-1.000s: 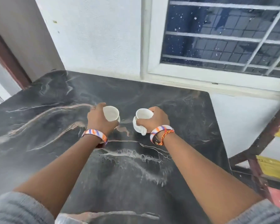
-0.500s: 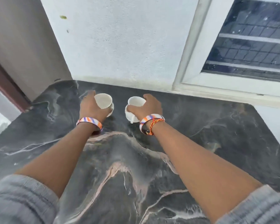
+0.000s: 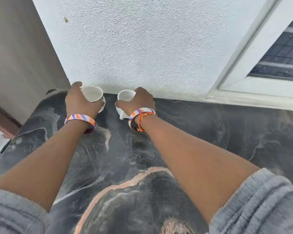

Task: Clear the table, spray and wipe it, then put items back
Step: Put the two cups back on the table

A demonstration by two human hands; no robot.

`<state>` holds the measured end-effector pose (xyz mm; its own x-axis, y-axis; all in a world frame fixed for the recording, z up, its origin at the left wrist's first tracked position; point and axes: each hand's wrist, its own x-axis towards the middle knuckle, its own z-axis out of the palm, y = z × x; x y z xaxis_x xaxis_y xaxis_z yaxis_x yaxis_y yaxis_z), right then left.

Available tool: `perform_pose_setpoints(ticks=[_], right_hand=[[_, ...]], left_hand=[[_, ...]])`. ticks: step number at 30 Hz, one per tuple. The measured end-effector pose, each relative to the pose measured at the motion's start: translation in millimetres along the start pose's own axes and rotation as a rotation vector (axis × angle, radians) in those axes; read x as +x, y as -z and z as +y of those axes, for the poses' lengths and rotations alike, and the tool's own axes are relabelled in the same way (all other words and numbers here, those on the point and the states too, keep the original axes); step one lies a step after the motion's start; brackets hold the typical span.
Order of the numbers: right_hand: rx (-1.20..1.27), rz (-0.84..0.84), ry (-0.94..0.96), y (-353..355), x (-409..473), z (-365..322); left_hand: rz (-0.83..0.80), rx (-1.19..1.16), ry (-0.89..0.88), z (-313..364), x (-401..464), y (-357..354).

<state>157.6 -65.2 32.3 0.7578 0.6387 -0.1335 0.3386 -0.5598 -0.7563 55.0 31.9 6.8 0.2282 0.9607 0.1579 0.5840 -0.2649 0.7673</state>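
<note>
A person is reaching both arms across a dark marble table [image 3: 210, 132]. At eleven o'clock, the left hand [image 3: 79, 103] is gripping a white cup [image 3: 93, 95] by the wall [image 3: 142, 48]. At twelve o'clock, just beside it, the right hand [image 3: 139, 102] is gripping a second white cup [image 3: 124, 98]. A window [image 3: 281, 56] is showing at two o'clock.

Soft even daylight, faint shadows, wide-angle edge warp, slight blur.

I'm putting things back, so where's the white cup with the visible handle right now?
In the head view, the white handled ceramic cup sits at the dark marble table's far edge by the wall, held by the right hand, right of the other white cup.
</note>
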Motion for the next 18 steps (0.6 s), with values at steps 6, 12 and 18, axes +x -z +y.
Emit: perform_pose_setpoints(ticks=[6, 12, 18], right_hand=[[-0.029, -0.007, 0.033, -13, 14, -10], [0.103, 0.014, -0.005, 5, -7, 7], [0.015, 0.020, -0.006, 58, -54, 60]], left_hand=[[-0.001, 0.033, -0.046, -6, 3, -3], [0.163, -0.042, -0.358, 13, -34, -1], [-0.234, -0.113, -0.611, 57, -121, -23]])
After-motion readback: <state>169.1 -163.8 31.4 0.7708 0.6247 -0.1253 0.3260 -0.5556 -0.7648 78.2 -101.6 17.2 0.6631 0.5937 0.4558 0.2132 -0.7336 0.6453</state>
